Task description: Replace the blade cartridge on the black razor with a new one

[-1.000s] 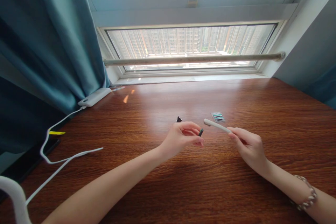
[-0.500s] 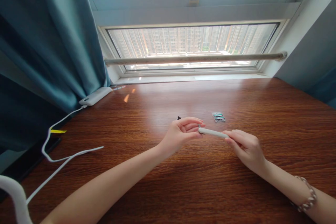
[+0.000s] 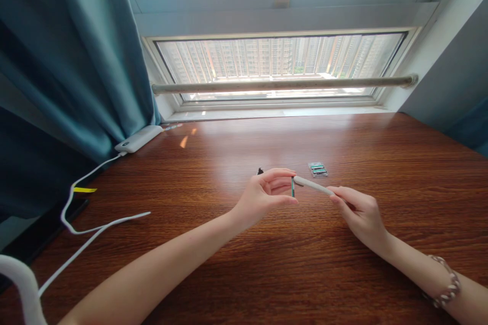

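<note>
My left hand [image 3: 267,190] is closed in a pinch, with a thin teal-and-black razor blade cartridge [image 3: 293,187] held upright between thumb and fingertips. From the other side, my right hand [image 3: 358,213] grips the lower end of a white razor handle [image 3: 314,186]. The handle tilts up to the left, and its head end is close to the top of the cartridge; whether they touch I cannot tell. Just beyond the hands lies a small clear plastic case [image 3: 317,169] with teal-and-black strips inside. A small black object [image 3: 260,171] shows partly behind my left hand.
A white power bank [image 3: 139,139] with a white cable [image 3: 95,231] lies at the left of the wooden table [image 3: 236,274]. A blue curtain [image 3: 87,51] hangs there. A yellow strip [image 3: 84,190] lies near the cable, and a window stands behind the table.
The head end of the razor handle has moved up and slightly right, tilting the handle more steeply. The cartridge in my left hand now shows clearly between thumb and fingers.
</note>
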Demonstrator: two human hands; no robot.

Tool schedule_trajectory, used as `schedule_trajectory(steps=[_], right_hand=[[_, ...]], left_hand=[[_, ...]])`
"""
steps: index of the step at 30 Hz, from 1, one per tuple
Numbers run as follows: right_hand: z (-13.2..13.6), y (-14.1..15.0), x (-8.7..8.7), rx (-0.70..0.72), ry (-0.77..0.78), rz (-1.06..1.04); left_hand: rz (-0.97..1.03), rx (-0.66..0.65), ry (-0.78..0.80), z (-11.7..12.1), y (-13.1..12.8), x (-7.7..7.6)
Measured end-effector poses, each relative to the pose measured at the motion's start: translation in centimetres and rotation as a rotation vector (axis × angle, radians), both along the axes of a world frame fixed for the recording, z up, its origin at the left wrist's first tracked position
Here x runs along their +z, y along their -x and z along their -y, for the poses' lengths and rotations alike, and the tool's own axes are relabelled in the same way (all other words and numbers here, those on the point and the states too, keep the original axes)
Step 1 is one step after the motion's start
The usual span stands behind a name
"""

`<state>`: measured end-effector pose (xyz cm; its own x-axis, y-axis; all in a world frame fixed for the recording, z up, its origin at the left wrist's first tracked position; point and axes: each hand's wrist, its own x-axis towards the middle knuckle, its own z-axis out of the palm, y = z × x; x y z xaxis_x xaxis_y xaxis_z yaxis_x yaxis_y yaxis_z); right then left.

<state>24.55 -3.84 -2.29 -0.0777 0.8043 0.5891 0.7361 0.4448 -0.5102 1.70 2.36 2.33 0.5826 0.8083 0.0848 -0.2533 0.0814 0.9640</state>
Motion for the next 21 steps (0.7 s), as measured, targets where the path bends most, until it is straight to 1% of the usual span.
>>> schedule_trajectory(steps=[3,4,8,13,18,21], right_hand=[[0.18,0.09,0.30,0.093,0.023,0.040],[0.22,0.11,0.38,0.090,0.023,0.048],[0.24,0.08,0.44,0.004,-0.015,0.025],[0.27,0.04,0.67,0.085,-0.015,0.094],[0.31,0.03,0.82,0.061,-0.033,0.106],[0.31,0.01,0.80,0.074,-0.032,0.099]], left_hand=[[-0.049,-0.017,0.025,0.05,0.09,0.07],[-0.060,-0.028,0.031,0.06,0.11,0.07],[-0.055,-0.076,0.032,0.14,0.08,0.05],[-0.019,-0.087,0.055,0.26,-0.02,0.29],[-0.050,-0.091,0.056,0.31,-0.16,0.54],[-0.011,-0.087,0.076,0.33,-0.16,0.48]])
